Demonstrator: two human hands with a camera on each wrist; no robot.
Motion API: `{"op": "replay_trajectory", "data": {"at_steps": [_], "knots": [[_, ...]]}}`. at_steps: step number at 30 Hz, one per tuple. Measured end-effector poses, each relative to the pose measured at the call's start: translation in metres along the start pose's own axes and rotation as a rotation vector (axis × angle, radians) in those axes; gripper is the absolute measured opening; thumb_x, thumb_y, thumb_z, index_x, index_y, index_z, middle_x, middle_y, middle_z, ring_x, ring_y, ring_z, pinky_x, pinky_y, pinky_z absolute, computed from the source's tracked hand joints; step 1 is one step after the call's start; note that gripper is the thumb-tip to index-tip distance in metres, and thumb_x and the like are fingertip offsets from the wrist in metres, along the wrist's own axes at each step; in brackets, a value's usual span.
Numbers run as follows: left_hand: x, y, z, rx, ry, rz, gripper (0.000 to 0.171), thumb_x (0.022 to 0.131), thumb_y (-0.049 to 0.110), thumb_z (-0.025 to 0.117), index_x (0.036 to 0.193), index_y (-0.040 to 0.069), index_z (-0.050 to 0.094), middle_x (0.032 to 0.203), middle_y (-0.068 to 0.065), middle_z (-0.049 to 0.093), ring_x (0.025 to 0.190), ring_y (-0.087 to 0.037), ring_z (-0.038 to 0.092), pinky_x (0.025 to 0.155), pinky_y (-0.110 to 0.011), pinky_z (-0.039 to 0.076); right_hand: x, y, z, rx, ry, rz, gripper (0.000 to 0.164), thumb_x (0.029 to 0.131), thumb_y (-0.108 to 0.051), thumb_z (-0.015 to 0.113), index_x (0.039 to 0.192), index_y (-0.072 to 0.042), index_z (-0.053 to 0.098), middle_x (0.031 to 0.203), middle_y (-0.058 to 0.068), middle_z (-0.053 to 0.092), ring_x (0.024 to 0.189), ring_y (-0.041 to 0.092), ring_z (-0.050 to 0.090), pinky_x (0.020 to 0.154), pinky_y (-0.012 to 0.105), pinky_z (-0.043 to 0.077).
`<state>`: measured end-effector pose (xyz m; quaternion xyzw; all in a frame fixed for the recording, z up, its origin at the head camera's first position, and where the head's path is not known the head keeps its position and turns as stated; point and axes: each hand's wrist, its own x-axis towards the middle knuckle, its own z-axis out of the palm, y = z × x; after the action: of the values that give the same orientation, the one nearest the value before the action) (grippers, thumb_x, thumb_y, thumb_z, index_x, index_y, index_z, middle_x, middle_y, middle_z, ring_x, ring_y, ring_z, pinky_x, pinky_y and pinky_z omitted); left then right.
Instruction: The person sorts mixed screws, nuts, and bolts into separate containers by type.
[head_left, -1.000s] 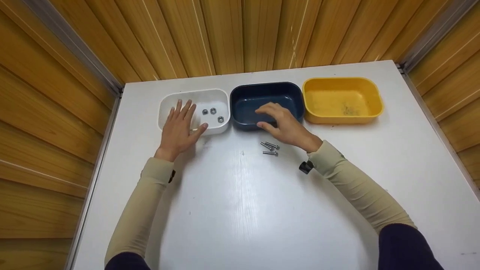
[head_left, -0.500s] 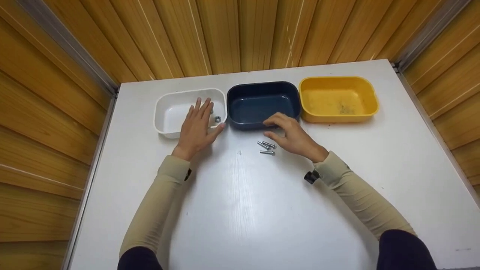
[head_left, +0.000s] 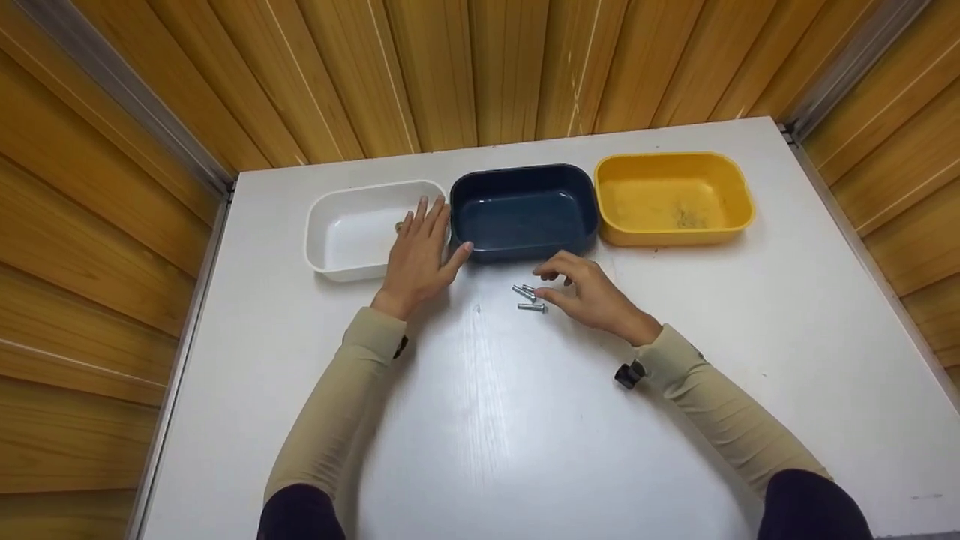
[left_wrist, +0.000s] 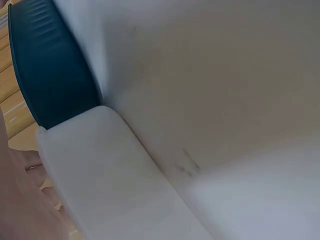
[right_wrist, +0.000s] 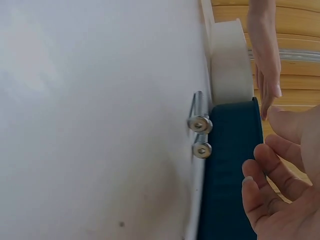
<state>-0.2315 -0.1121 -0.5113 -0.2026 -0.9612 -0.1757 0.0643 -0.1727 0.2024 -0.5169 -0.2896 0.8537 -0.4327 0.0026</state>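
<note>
My left hand, fingers straight, hovers over the right end of the white bin. It hides most of what lies there; a bit of a metal nut shows beside the fingers. My right hand is just above the bolts, its fingers loosely bent and thumb apart, with nothing held. In the head view the thumb tip overlaps one bolt. Seen from the right wrist, the silver bolts have round heads with a recess, and the right fingers are spread beside them.
A dark blue bin stands between the white one and a yellow bin, which has small dark marks on its floor. All are lined up near the back of the white table. Wood-patterned panels rise behind and at both sides.
My left hand has moved right across the white bin, covering the nuts there. My right hand has come down and back from over the dark blue bin to the bolts.
</note>
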Motion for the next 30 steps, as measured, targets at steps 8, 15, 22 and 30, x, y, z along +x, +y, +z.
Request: {"op": "replay_trajectory", "data": {"at_steps": [8, 15, 22, 30], "knots": [[0.008, 0.008, 0.007, 0.011, -0.035, -0.021, 0.087, 0.108, 0.066, 0.035, 0.169, 0.004, 0.025, 0.179, -0.01, 0.019, 0.168, -0.03, 0.009, 0.137, -0.047, 0.007, -0.013, 0.007, 0.008, 0.018, -0.023, 0.055, 0.026, 0.099, -0.017, 0.079, 0.12, -0.003, 0.076, 0.108, 0.013, 0.072, 0.102, 0.028, 0.07, 0.086, 0.042, 0.056], [0.015, 0.011, 0.01, 0.026, -0.049, -0.031, 0.087, 0.109, 0.065, 0.033, 0.169, 0.003, 0.024, 0.179, -0.011, 0.017, 0.168, -0.032, 0.009, 0.137, -0.048, 0.007, -0.019, 0.01, 0.013, 0.038, -0.03, 0.049, 0.025, 0.096, -0.015, 0.082, 0.116, -0.001, 0.078, 0.101, 0.015, 0.071, 0.088, 0.024, 0.066, 0.075, 0.025, 0.05], [0.018, 0.01, 0.012, 0.046, -0.054, -0.043, 0.087, 0.109, 0.065, 0.033, 0.169, 0.003, 0.023, 0.18, -0.012, 0.016, 0.168, -0.032, 0.008, 0.137, -0.048, 0.007, -0.021, 0.012, 0.015, 0.021, -0.055, 0.103, 0.023, 0.094, -0.012, 0.084, 0.114, -0.003, 0.08, 0.096, 0.007, 0.071, 0.083, 0.013, 0.063, 0.072, 0.02, 0.049], [0.019, 0.013, 0.011, 0.043, -0.062, -0.042, 0.089, 0.109, 0.067, 0.031, 0.17, 0.003, 0.021, 0.18, -0.012, 0.014, 0.168, -0.031, 0.008, 0.137, -0.047, 0.006, -0.02, 0.01, 0.016, 0.019, -0.079, 0.155, 0.02, 0.094, -0.011, 0.084, 0.112, -0.004, 0.081, 0.094, 0.005, 0.071, 0.084, 0.014, 0.064, 0.073, 0.019, 0.049]]}}
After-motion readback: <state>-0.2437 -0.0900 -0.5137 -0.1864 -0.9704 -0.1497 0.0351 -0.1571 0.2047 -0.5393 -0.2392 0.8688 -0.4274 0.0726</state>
